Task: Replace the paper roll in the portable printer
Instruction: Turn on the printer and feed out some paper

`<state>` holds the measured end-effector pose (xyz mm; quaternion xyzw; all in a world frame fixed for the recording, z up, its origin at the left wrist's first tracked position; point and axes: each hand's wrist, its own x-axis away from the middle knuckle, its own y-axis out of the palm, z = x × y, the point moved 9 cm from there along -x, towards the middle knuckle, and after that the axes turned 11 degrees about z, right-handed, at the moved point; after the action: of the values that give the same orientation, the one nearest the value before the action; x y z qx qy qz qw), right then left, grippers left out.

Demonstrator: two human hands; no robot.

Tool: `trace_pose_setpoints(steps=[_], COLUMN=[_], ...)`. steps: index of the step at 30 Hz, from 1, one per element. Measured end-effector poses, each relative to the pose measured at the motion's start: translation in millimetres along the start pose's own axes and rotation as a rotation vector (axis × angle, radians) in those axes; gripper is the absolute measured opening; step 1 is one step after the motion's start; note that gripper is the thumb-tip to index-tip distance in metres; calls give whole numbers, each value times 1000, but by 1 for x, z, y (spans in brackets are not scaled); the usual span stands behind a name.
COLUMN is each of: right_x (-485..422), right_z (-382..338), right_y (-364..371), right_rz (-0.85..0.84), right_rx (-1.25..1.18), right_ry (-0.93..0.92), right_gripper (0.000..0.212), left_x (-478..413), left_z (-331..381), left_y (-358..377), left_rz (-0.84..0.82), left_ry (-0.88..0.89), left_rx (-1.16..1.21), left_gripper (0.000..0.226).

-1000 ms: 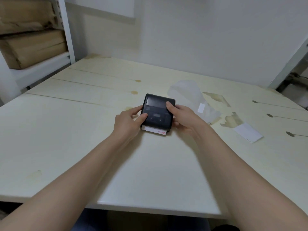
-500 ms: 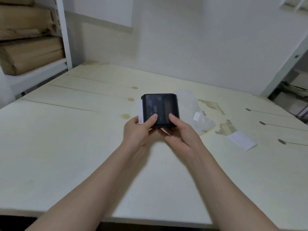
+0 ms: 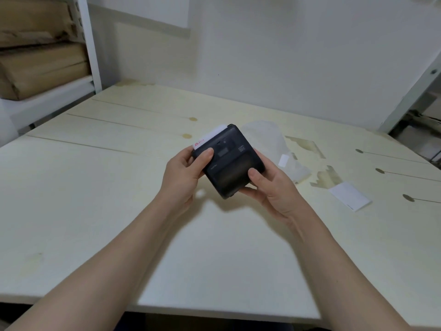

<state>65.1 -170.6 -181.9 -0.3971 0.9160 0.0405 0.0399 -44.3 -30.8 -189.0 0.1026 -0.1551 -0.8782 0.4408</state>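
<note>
Two hands hold one printer above the table.

The pale table (image 3: pixel 100 211) carries a clear plastic wrapper (image 3: pixel 267 139) and a white slip (image 3: pixel 349 196) to the right. The black printer (image 3: pixel 230 161), tilted, is lifted clear of it. The left hand (image 3: pixel 183 173) and right hand (image 3: pixel 274 187) are closed around its sides, thumbs on top. White paper (image 3: pixel 210 137) protrudes from its far edge.

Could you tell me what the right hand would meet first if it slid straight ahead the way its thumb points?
The right hand already grips the black printer, so the printer blocks it; beyond lies the left hand. Depth is uncertain.
</note>
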Motion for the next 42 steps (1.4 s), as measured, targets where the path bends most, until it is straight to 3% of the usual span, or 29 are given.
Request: trace_pose_setpoints(steps=[9,15,18,21,25,28,32,39,42], right_x=[0,-16,-18,-17,-27,-35,-47,-50,-50], right_z=[-2,0,12,28,24,17,17,27,26], right_y=[7,8,22,32,14,0,-10,-13,-14], right_rz=[65,184,184,149,292,314,265,413,510], right_rx=[-31,-134,-126,-61,7,124,303,116,63], right_ry=[-33,78,221,356,324,295,253,265,217], right_gripper=[46,49,56,65,21,19,25,49,78], left_x=[1,-4,-5,-3,4,7,-6,-20,-23], left_z=[11,-4,-21,-27,-21,-19,0,0,-8], left_y=[-16,-16,-24,-33,-28,-23,-32,-18,-16], left_rz=[217,237,308,314,156,37,136,-18,-80], left_ry=[155,-6,-146,-190,-178,-153,23,27,-38], left_rx=[-57,34,117,23,-239,-426,-789,-695,-635], left_gripper=[13,32,38,56,97,113,90,18,33])
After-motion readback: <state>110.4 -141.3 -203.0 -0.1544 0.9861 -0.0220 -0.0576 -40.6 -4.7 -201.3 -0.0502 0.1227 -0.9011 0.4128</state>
